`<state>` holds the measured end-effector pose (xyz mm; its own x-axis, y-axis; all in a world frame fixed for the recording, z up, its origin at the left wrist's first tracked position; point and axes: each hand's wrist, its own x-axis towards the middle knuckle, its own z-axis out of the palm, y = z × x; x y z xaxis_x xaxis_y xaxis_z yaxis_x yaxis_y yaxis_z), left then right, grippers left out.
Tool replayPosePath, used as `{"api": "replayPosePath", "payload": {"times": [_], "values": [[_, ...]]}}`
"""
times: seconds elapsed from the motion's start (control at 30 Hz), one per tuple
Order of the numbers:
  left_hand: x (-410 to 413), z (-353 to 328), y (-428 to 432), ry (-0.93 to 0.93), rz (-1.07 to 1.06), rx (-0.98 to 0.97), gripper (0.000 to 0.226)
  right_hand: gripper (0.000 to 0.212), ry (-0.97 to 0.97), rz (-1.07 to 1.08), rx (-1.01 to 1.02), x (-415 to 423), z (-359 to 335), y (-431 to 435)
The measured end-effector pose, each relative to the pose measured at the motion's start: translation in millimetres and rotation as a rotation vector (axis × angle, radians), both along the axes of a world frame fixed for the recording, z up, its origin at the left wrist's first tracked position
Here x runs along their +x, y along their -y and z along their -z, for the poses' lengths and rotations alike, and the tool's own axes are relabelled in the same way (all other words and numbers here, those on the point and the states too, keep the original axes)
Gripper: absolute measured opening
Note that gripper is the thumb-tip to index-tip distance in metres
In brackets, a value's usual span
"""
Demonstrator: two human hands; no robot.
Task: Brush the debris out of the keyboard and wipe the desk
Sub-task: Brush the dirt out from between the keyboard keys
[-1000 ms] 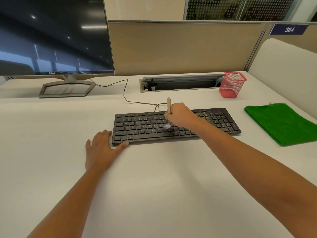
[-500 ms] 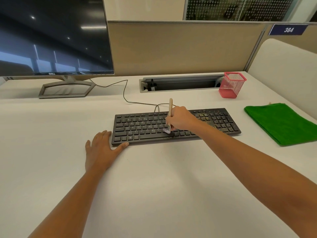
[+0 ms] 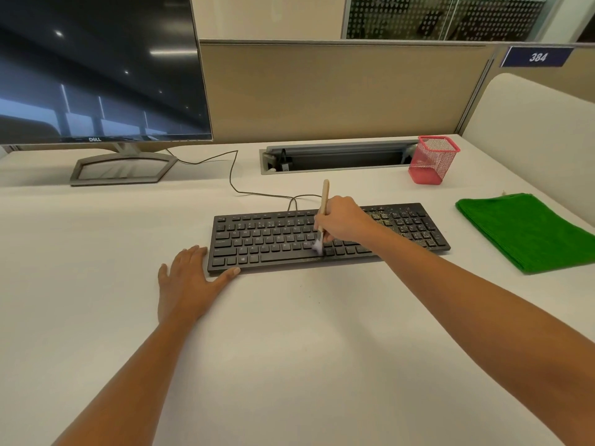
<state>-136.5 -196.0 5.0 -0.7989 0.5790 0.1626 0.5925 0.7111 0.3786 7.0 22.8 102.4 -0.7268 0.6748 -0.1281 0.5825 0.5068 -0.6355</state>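
A black keyboard [image 3: 273, 239] lies across the middle of the white desk [image 3: 289, 349]. Yellowish debris [image 3: 383, 217] speckles its right part and a thin line of it sits by the spacebar row. My right hand [image 3: 344, 220] grips a small brush [image 3: 324, 201] with a wooden handle. Its pale bristles press on the keys near the lower middle rows. My left hand [image 3: 190, 281] lies flat on the desk with fingers apart, its thumb against the keyboard's front left corner. A folded green cloth [image 3: 528, 230] rests at the right.
A large dark monitor [image 3: 96, 69] on a grey stand [image 3: 122, 169] fills the back left. The keyboard cable [image 3: 235, 185] runs toward it. A pink mesh pen cup [image 3: 433, 160] stands beside an open cable tray [image 3: 338, 159]. Beige partitions [image 3: 338, 91] close the back and right.
My right hand has drawn the brush down the keys toward the front rows, with the handle tipping more upright. My left hand has stayed in place.
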Motion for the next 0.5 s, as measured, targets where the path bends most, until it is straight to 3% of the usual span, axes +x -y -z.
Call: {"api": "replayPosePath", "payload": {"times": [0.13,0.37,0.5], "values": [[-0.2,0.6,-0.1,-0.001,0.000,-0.001,0.078,0.031,-0.084,0.089,0.084,1.7,-0.3,-6.1],[-0.8,1.4,0.0,-0.005,0.001,0.001,0.079,0.028,0.084,-0.004,0.024,6.4,-0.1,-4.7],[-0.7,0.7,-0.2,-0.003,0.000,0.007,0.078,0.028,-0.012,0.049,0.026,2.2,-3.3,-9.5]]}}
